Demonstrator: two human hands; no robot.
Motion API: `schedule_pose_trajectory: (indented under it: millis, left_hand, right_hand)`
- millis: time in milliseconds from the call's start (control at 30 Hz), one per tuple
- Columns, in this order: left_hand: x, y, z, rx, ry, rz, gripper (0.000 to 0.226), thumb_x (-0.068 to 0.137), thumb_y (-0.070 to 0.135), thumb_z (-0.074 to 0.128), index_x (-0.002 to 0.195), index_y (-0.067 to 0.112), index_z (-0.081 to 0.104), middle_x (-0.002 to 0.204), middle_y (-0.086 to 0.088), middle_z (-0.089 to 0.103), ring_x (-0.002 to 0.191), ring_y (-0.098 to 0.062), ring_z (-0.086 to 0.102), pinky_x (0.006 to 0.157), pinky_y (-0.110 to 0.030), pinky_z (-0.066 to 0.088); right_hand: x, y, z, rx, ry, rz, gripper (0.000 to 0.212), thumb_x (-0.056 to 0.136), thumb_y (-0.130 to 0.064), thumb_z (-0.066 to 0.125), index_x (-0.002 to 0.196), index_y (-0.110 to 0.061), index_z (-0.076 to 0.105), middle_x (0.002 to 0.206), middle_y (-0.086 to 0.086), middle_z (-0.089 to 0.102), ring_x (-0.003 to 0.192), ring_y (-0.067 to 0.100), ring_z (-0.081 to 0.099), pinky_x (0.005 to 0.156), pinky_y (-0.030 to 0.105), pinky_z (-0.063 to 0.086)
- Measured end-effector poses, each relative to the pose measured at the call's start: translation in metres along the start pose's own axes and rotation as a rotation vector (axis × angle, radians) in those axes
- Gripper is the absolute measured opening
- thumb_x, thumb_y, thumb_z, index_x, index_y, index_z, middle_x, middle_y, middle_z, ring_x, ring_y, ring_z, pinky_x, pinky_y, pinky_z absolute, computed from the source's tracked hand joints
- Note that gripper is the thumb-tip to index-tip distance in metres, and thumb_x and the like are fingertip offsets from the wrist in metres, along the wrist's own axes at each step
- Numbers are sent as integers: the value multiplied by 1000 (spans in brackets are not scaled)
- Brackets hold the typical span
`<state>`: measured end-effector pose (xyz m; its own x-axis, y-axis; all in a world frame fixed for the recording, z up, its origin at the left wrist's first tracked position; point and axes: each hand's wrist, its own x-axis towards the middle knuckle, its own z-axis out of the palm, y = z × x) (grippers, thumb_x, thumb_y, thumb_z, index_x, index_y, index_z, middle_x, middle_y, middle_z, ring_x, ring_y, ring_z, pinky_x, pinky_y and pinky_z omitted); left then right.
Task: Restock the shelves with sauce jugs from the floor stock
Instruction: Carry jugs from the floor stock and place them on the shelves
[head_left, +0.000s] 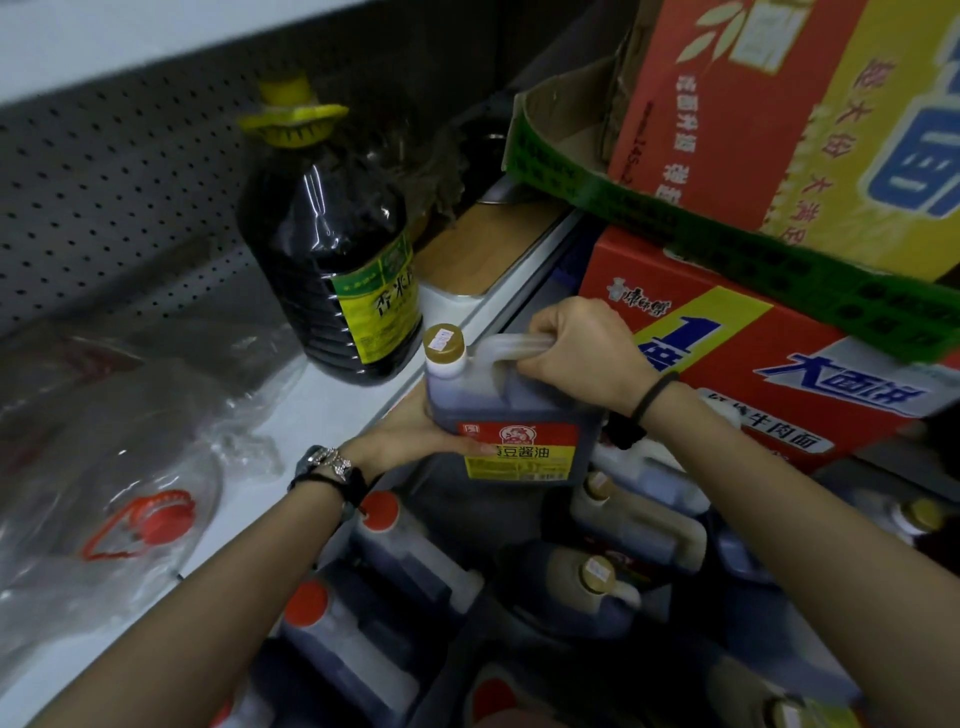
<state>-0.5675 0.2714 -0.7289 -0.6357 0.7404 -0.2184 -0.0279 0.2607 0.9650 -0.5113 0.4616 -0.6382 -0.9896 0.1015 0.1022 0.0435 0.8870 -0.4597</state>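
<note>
Dark rectangular plastic sauce jug (511, 415), gold-capped, hangs at the white metal shelf (322, 410) edge. Our right hand (582, 353) grips its handle; our left hand (415, 436) holds its side. Many floor jugs (395, 551) await shelving.

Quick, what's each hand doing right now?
Left hand: holds the side of the gold-capped dark sauce jug with red-yellow label.
Right hand: grips that jug's clear handle.
</note>
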Motion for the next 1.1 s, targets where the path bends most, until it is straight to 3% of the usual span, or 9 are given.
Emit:
schedule_pose_trajectory:
  millis: [100, 200, 333, 467, 600, 667, 800, 933, 1100]
  left_hand:
    - [3, 19, 3, -48, 55, 60, 84, 65, -11, 79, 138, 8, 41, 126, -3, 63, 114, -14, 61, 88, -25, 53]
    - [2, 44, 4, -47, 67, 105, 91, 64, -9, 82, 140, 8, 34, 132, -6, 58, 120, -19, 58, 91, -32, 53]
    - [-6, 92, 8, -40, 79, 110, 93, 63, -5, 84, 139, 8, 33, 135, -7, 54, 123, -21, 55, 95, -39, 51]
    - [-18, 155, 13, 6, 115, 130, 91, 62, -9, 82, 138, 7, 37, 127, 0, 60, 115, -7, 60, 87, -20, 52]
    - [-39, 227, 19, -27, 116, 163, 84, 62, -12, 79, 134, 5, 40, 120, 7, 61, 108, 2, 61, 81, -12, 50]
    - [-52, 264, 19, -53, 130, 177, 87, 58, 0, 81, 134, 2, 39, 121, 7, 61, 108, 2, 61, 82, -13, 50]
    - [-78, 338, 16, -53, 104, 167, 88, 58, 9, 83, 135, 5, 41, 124, 8, 62, 116, -4, 59, 87, -16, 49]
    - [-106, 411, 5, 17, 95, 184, 85, 58, 12, 87, 132, 12, 45, 121, 9, 64, 114, -1, 59, 86, -14, 49]
    - [-144, 500, -13, 29, 61, 233, 84, 63, 8, 87, 135, 13, 44, 128, -2, 61, 116, -13, 60, 86, -22, 52]
  right_hand:
    - [-1, -3, -21, -48, 98, 5, 29, 72, -23, 65, 53, -9, 47, 48, 4, 44, 54, 26, 48, 49, 30, 33]
    - [-5, -10, -46, -115, 187, 15, 30, 70, -32, 58, 53, -11, 45, 46, 2, 39, 49, 20, 39, 47, 27, 25]
    - [-8, -27, -94, -162, 252, -5, 29, 67, -36, 49, 61, -9, 56, 53, 5, 53, 56, 27, 50, 50, 30, 35]
    - [-12, -53, -163, -184, 224, -37, 20, 74, -25, 62, 60, -15, 52, 55, 4, 52, 62, 32, 56, 54, 33, 42]
    - [-13, -85, -234, -235, 189, -83, 17, 70, -30, 51, 60, -17, 49, 49, -2, 38, 60, 34, 55, 51, 29, 31]
    - [-14, -104, -267, -286, 229, -142, 16, 64, -29, 48, 56, -18, 39, 46, -4, 34, 53, 35, 53, 48, 26, 23]
    - [-15, -140, -332, -396, 282, -172, 24, 57, -29, 55, 51, -22, 32, 41, 3, 50, 40, 31, 53, 43, 18, 15]
    - [-22, -183, -399, -348, 218, -114, 22, 71, -33, 53, 57, -16, 53, 59, 6, 61, 63, 33, 59, 50, 29, 34]
    - [-29, -247, -483, -336, 200, -108, 22, 82, -33, 53, 65, -18, 54, 75, 6, 65, 79, 29, 60, 58, 30, 30]
